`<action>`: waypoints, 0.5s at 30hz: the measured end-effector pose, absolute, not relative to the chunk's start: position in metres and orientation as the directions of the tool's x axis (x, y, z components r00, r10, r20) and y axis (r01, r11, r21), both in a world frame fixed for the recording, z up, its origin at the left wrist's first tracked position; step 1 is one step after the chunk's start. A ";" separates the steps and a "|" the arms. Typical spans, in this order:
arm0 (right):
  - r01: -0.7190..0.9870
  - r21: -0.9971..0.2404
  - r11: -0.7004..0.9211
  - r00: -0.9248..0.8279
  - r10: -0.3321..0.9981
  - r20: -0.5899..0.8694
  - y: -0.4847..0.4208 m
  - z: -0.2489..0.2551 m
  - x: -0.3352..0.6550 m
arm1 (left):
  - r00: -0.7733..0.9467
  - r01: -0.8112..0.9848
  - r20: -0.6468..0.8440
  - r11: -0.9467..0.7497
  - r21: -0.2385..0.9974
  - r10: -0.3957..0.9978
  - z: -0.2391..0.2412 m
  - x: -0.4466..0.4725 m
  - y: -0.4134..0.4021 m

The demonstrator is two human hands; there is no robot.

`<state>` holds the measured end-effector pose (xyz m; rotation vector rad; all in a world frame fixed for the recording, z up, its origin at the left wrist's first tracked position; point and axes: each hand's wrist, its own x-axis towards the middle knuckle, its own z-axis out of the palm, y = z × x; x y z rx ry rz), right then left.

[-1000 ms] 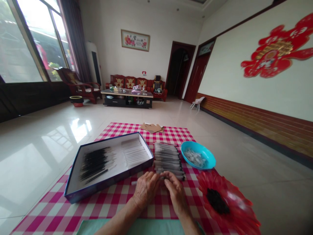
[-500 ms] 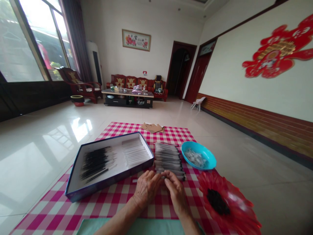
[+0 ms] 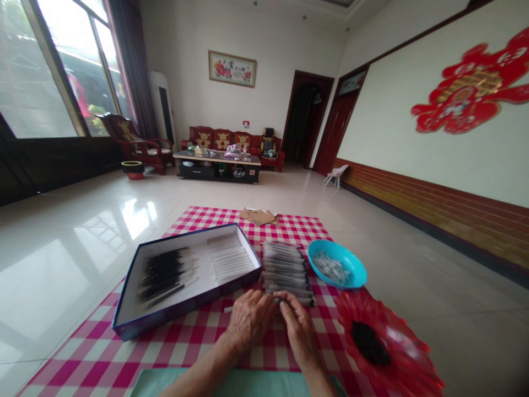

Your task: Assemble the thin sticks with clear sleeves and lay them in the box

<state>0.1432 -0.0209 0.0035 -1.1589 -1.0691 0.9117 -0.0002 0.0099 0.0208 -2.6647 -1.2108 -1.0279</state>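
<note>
My left hand (image 3: 249, 322) and my right hand (image 3: 300, 329) meet over the pink checked cloth (image 3: 264, 347), both pinching a thin pale rod (image 3: 256, 303). Its white end pokes out left of my left hand, and a dark tip shows by my right fingers. Just beyond my fingertips lies a stack of clear tubes (image 3: 285, 270) with black ends. To my left stands a blue-rimmed open box (image 3: 185, 281) holding black-tipped slim sticks and clear tubes. A turquoise bowl (image 3: 336, 264) of small clear pieces and a red flower-shaped plate (image 3: 384, 347) with a dark heap sit to my right.
A folded piece of brown cardboard (image 3: 256, 216) lies at the far edge of the cloth. A pale green mat (image 3: 235, 384) sits nearest me. Glossy floor tiles surround the cloth; a low table and red sofa stand far back.
The whole view has shifted slightly as my head moved. Both hands stay together at the stack's near end, with only small finger movement on the rod.
</note>
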 end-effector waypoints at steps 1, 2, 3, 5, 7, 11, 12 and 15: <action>-0.028 -0.983 0.183 0.260 0.950 0.170 -0.021 0.005 0.143 | 0.476 0.682 0.586 -0.696 0.226 0.656 0.020 0.000 0.010; -0.033 -0.985 0.171 0.267 0.951 0.156 -0.020 0.006 0.143 | 0.477 0.680 0.586 -0.698 0.226 0.655 0.020 0.000 0.010; -0.029 -0.989 0.147 0.275 0.952 0.133 -0.019 0.006 0.143 | 0.477 0.679 0.588 -0.699 0.225 0.653 0.020 0.000 0.010; 0.003 -0.996 0.089 0.297 0.951 0.086 -0.018 0.006 0.142 | 0.477 0.681 0.591 -0.698 0.220 0.651 0.019 0.000 0.010; 0.038 -0.997 0.065 0.327 0.942 0.074 -0.016 0.004 0.141 | 0.481 0.684 0.588 -0.698 0.212 0.650 0.020 0.000 0.010; 0.021 -0.993 0.116 0.325 0.938 0.116 -0.018 0.002 0.140 | 0.490 0.681 0.578 -0.700 0.213 0.653 0.020 -0.001 0.010; 0.010 -0.991 0.134 0.305 0.943 0.131 -0.018 0.002 0.140 | 0.487 0.682 0.579 -0.699 0.217 0.654 0.019 -0.001 0.010; -0.029 -0.983 0.183 0.268 0.949 0.169 -0.019 0.003 0.142 | 0.481 0.680 0.584 -0.699 0.222 0.654 0.019 0.000 0.011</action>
